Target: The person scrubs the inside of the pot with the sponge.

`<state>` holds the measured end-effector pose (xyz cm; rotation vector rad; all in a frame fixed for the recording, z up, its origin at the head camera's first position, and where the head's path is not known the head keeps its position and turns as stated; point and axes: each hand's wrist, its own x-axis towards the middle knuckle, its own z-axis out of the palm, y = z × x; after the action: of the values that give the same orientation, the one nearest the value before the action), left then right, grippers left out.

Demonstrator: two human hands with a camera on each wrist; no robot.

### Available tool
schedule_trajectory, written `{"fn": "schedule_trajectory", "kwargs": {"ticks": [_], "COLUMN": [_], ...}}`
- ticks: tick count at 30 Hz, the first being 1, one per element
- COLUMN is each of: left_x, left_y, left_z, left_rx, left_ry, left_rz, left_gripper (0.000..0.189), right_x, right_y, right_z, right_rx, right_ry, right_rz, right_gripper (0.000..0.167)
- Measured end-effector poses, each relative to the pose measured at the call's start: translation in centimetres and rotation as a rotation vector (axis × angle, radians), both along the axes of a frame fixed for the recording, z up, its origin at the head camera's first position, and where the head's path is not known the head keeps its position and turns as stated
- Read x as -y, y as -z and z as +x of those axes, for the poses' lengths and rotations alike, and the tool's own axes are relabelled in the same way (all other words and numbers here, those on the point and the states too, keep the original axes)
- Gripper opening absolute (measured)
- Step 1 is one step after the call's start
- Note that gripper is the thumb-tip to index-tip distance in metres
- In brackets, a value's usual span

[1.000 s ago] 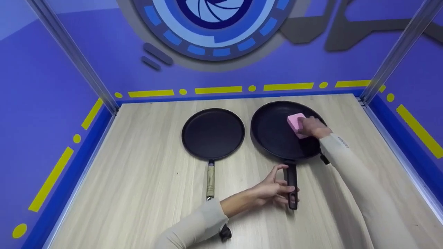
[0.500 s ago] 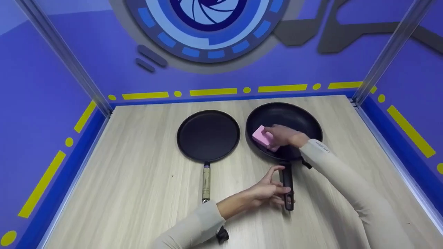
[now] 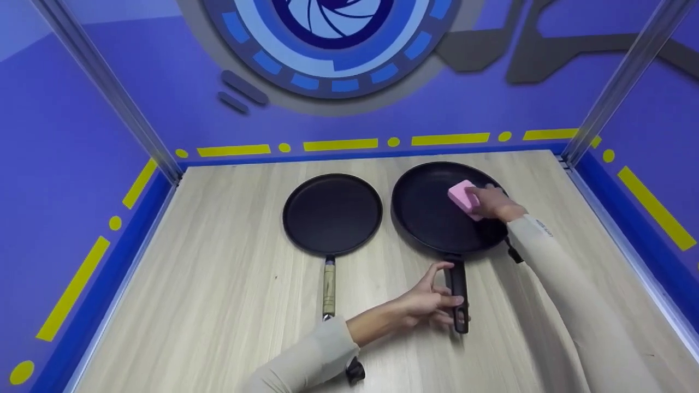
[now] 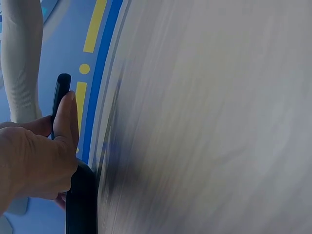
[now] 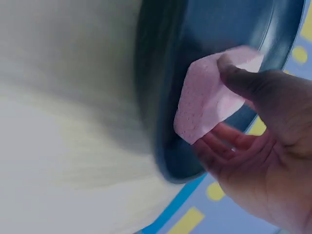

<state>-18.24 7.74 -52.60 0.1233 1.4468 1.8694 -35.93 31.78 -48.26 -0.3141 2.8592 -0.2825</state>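
A black frying pan (image 3: 423,213) lies at the right of the table, its handle (image 3: 458,284) toward the person. My left hand (image 3: 428,300) grips that handle, thumb on top and fingers around its side; the left wrist view also shows the hand (image 4: 41,156) on the black handle (image 4: 61,92). Inside the pan, toward its right side, my right hand (image 3: 494,202) holds a pink sponge (image 3: 463,196). In the right wrist view the sponge (image 5: 209,92) is pinched between thumb and fingers against the pan's dark inner surface; its underside is hidden.
Left of the frying pan lies a flat black pan (image 3: 333,215) with a wooden handle (image 3: 329,286), partly behind the left sleeve (image 3: 311,355). Blue panels (image 3: 327,120) with yellow marks wall in the wooden table (image 3: 218,273) at the back and sides.
The right hand swept the sponge to the pan's near left half a second ago, and it is back at the right side now. The left hand keeps its grip on the handle.
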Motion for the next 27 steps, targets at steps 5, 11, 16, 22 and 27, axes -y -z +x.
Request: {"fn": "schedule_trajectory", "kwargs": {"ticks": [5,11,16,22,27], "left_x": [0.2,0.3,0.0,-0.4,-0.4], "left_y": [0.0,-0.2,-0.2,-0.1,-0.2], "left_z": [-0.2,-0.3,-0.2,-0.1,-0.1], "left_rx": [-0.023,-0.019,-0.011,-0.002,-0.005], "left_ry": [0.006,0.003,-0.005,-0.015,-0.009], "left_rz": [-0.026,-0.036,-0.044,-0.049,-0.043], "left_gripper": [0.068,0.069,0.068,0.067,0.067], "right_x": [1.6,6.0,8.6,6.5,2.4], "right_y": [-0.4,-0.4,0.2,0.0,-0.6], "right_z": [0.5,1.6,2.2,1.9,1.3], "right_rx": [0.043,0.0,-0.027,0.05,0.025], "right_ry": [0.014,-0.193,-0.296,-0.294,-0.234], "right_rz": [0.037,0.038,0.03,-0.044,-0.054], "right_gripper": [0.052,0.059,0.056,0.06,0.06]}}
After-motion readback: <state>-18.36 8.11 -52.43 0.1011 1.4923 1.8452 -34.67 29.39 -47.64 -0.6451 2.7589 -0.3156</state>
